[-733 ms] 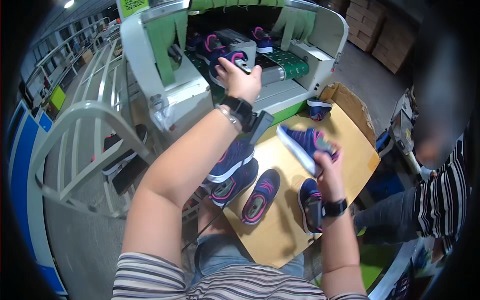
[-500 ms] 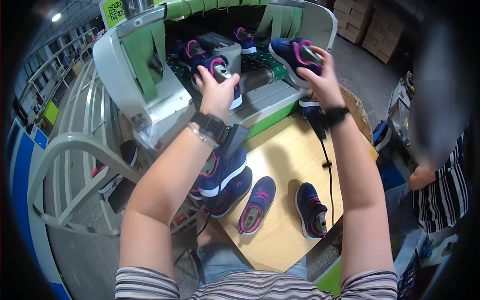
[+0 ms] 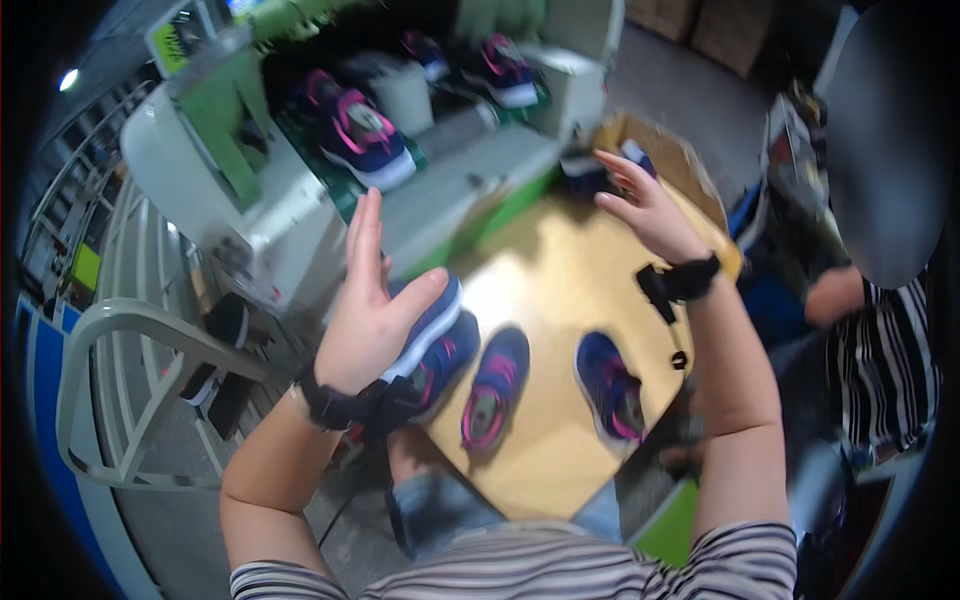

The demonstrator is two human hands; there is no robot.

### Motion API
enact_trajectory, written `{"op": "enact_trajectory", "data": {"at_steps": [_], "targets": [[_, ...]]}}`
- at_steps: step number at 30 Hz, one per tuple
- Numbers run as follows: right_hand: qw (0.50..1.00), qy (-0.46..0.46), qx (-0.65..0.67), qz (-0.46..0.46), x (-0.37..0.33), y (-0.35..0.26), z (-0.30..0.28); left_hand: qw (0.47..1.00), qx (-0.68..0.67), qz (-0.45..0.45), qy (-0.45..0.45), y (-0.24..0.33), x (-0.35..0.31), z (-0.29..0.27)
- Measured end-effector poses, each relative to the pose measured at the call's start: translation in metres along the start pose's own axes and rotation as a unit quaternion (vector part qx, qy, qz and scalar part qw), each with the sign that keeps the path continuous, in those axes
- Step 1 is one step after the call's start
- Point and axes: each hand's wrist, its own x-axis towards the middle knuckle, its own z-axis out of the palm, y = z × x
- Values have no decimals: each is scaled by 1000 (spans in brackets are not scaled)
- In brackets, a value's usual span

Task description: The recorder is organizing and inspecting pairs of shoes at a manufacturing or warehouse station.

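Left hand (image 3: pixel 372 310) raised with fingers together and thumb spread, holding nothing; right hand (image 3: pixel 643 205) lifted, fingers splayed, likewise empty. Nearest the left palm, just beneath it, stacked navy sneakers with pink trim and white soles (image 3: pixel 432 340) at the left edge of the tan wooden bench (image 3: pixel 555 270). Two more navy-and-pink sneakers (image 3: pixel 495 385) (image 3: pixel 610 385) lying singly mid-bench. Beyond the far edge, another navy-and-pink sneaker (image 3: pixel 365 135) resting on the green-and-white machine (image 3: pixel 250 190). Striped sleeve (image 3: pixel 885 360) of another person at right.
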Motion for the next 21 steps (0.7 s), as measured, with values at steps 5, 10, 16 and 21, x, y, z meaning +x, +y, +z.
{"op": "enact_trajectory", "data": {"at_steps": [5, 10, 16, 21], "targets": [[970, -49, 50, 233, -182, -8, -26, 989, -101, -35, -104, 8, -72, 43], [965, 25, 64, 255, -257, -20, 81, 962, -192, -82, -176, -39, -114, 130], [906, -63, 392, 144, -270, -34, 145, 997, 4, -59, -47, -93, -144, 198], [927, -21, 158, 340, -165, 51, 43, 984, 72, -47, -156, -88, -149, 176]]}}
